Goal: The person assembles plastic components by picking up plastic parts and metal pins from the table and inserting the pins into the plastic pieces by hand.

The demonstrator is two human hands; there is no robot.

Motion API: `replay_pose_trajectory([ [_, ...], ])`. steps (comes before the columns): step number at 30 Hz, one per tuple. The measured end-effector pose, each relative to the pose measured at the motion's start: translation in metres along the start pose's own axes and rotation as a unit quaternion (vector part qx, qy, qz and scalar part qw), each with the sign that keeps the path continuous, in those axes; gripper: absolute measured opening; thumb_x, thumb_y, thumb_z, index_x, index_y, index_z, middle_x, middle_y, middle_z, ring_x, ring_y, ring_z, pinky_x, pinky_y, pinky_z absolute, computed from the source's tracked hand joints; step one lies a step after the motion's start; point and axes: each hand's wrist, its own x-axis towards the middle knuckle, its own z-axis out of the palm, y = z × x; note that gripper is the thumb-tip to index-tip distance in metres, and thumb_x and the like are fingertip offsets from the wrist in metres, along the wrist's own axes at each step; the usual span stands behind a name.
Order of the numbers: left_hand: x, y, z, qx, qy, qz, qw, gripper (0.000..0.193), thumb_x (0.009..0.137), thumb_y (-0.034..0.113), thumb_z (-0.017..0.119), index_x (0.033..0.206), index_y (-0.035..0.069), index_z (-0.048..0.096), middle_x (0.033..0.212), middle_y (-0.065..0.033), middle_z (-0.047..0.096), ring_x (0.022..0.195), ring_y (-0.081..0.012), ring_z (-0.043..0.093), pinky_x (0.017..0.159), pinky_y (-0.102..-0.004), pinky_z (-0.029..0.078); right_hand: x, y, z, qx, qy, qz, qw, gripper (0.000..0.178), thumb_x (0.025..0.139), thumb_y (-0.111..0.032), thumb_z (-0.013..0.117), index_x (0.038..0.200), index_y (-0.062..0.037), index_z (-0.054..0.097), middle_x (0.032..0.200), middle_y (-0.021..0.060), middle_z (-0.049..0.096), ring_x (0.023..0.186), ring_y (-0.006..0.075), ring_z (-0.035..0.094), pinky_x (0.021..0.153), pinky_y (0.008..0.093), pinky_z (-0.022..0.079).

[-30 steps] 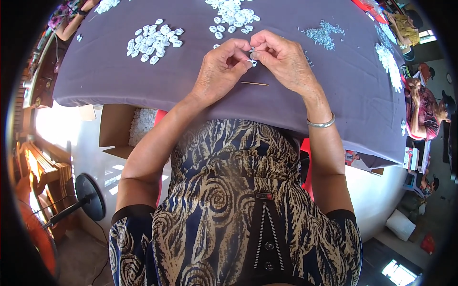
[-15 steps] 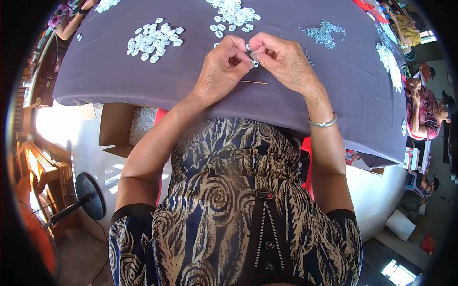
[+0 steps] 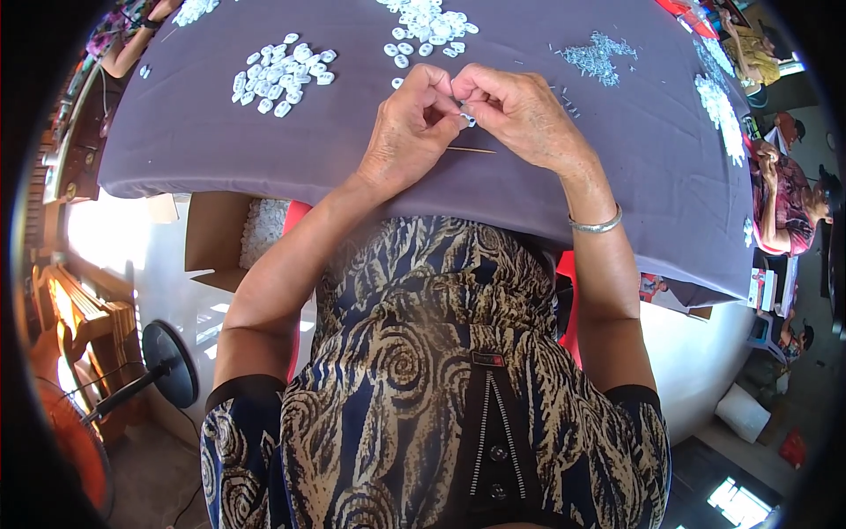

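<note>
Over the near part of the table, my left hand (image 3: 407,128) pinches a small white plastic piece (image 3: 471,121) with dark holes. My right hand (image 3: 522,113) is closed in a pinch right against it, thumb and forefinger meeting the left fingertips; whatever lies between those fingers is hidden. Below the hands a thin wooden stick (image 3: 471,150) lies on the cloth. Beyond them is a pile of white oval plastic pieces (image 3: 432,22), with another pile of the same pieces (image 3: 284,75) to the left. Small metal pins (image 3: 599,60) lie scattered at the right.
A dark grey cloth (image 3: 194,132) covers the table. Under its left edge stands an open cardboard box (image 3: 211,231) of white pieces. A black-and-orange fan (image 3: 167,363) is on the left. Other people sit along the right side (image 3: 780,198) and at the far left (image 3: 128,55).
My right fingertips have closed in against the left ones, and a white bit seen between them is now covered. The hands otherwise stay in place.
</note>
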Motion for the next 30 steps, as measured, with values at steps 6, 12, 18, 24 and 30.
replay_pose_trajectory([
  [6, 0.002, -0.001, -0.003, -0.021, 0.001, -0.012, 1.000, 0.028, 0.080, 0.001, 0.065, 0.099, 0.005, 0.044, 0.073, -0.0035, 0.063, 0.067, -0.0081, 0.058, 0.063, -0.0245, 0.049, 0.000, -0.002, -0.003, -0.011, -0.001, 0.019, 1.000, 0.013, 0.082, -0.001, 0.056, 0.095, -0.0041, 0.058, 0.066, 0.0008, 0.054, 0.060, 0.0088, 0.047, 0.056, 0.0265, 0.042],
  [12, 0.005, 0.000, -0.006, 0.010, -0.003, 0.003, 1.000, 0.027, 0.080, 0.001, 0.064, 0.098, 0.005, 0.044, 0.074, -0.0033, 0.063, 0.066, -0.0082, 0.058, 0.062, -0.0244, 0.049, 0.001, -0.001, -0.003, 0.003, -0.004, 0.039, 0.999, 0.016, 0.083, -0.004, 0.056, 0.099, -0.0046, 0.060, 0.075, 0.0029, 0.062, 0.067, 0.0091, 0.054, 0.062, 0.0263, 0.045],
  [18, 0.005, -0.005, -0.005, 0.010, -0.003, 0.032, 0.999, 0.026, 0.080, 0.000, 0.064, 0.097, 0.005, 0.046, 0.074, -0.0035, 0.063, 0.066, -0.0081, 0.058, 0.062, -0.0246, 0.049, 0.002, -0.002, -0.005, 0.001, -0.013, 0.080, 0.997, 0.017, 0.087, -0.015, 0.052, 0.098, -0.0038, 0.060, 0.078, 0.0045, 0.063, 0.072, 0.0109, 0.058, 0.067, 0.0269, 0.047],
  [24, 0.005, 0.000, -0.008, 0.005, 0.004, 0.022, 1.000, 0.024, 0.080, -0.002, 0.064, 0.095, 0.004, 0.046, 0.072, -0.0005, 0.060, 0.067, -0.0058, 0.056, 0.061, -0.0220, 0.048, 0.003, 0.003, -0.004, 0.048, 0.031, 0.104, 0.993, 0.017, 0.089, -0.016, 0.051, 0.095, -0.0033, 0.060, 0.078, 0.0035, 0.063, 0.077, 0.0104, 0.060, 0.069, 0.0268, 0.048],
  [30, 0.015, -0.007, -0.025, -0.048, 0.083, 0.035, 0.995, 0.022, 0.081, -0.002, 0.064, 0.093, 0.004, 0.047, 0.074, -0.0001, 0.059, 0.067, -0.0030, 0.053, 0.060, -0.0196, 0.045, 0.003, 0.004, -0.004, 0.009, 0.029, 0.094, 0.995, 0.010, 0.087, -0.011, 0.056, 0.091, -0.0032, 0.060, 0.074, -0.0001, 0.059, 0.064, 0.0080, 0.050, 0.057, 0.0258, 0.042],
])
